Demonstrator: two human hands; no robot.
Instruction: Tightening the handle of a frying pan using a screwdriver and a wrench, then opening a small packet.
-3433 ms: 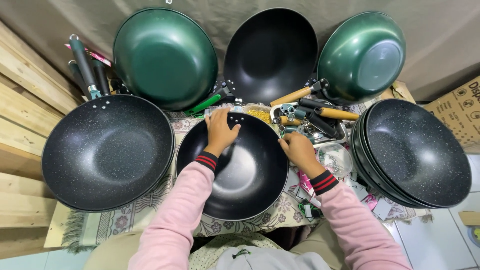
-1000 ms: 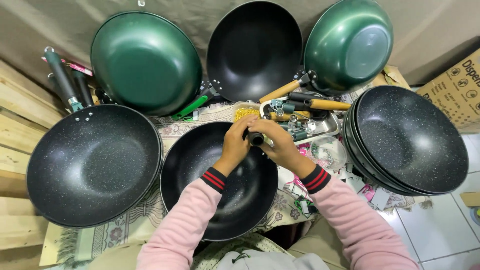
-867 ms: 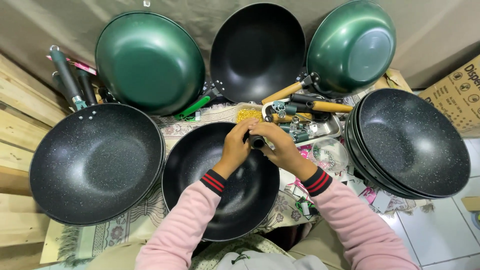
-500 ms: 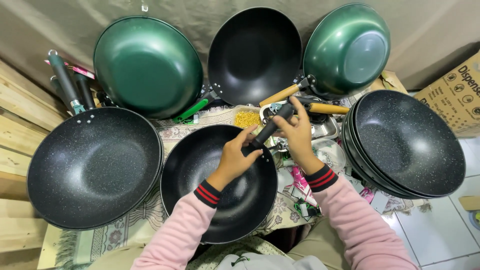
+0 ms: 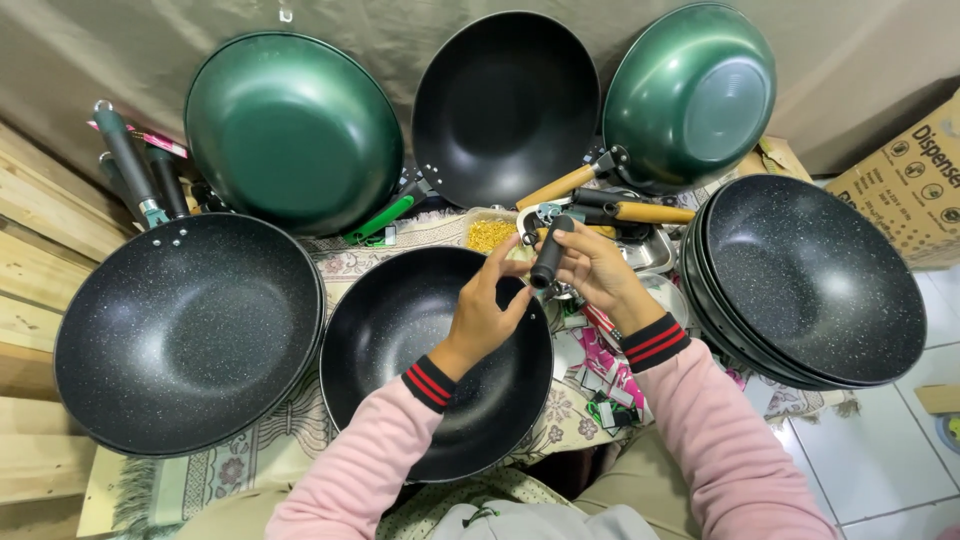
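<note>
Both hands now sit lower at the black pan's (image 5: 430, 360) far rim. Right hand (image 5: 600, 275) fingers clamp the black handle (image 5: 549, 253) upright; left hand (image 5: 487, 312) fingers, apart, steady its base for alignment.

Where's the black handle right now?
Head view, just right of centre: the black handle is in the right hand, over the far rim of the middle black wok, with the left hand beside it.

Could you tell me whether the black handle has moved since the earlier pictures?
Yes. The black handle has risen from the centre pan rim toward the wooden handles.
</note>
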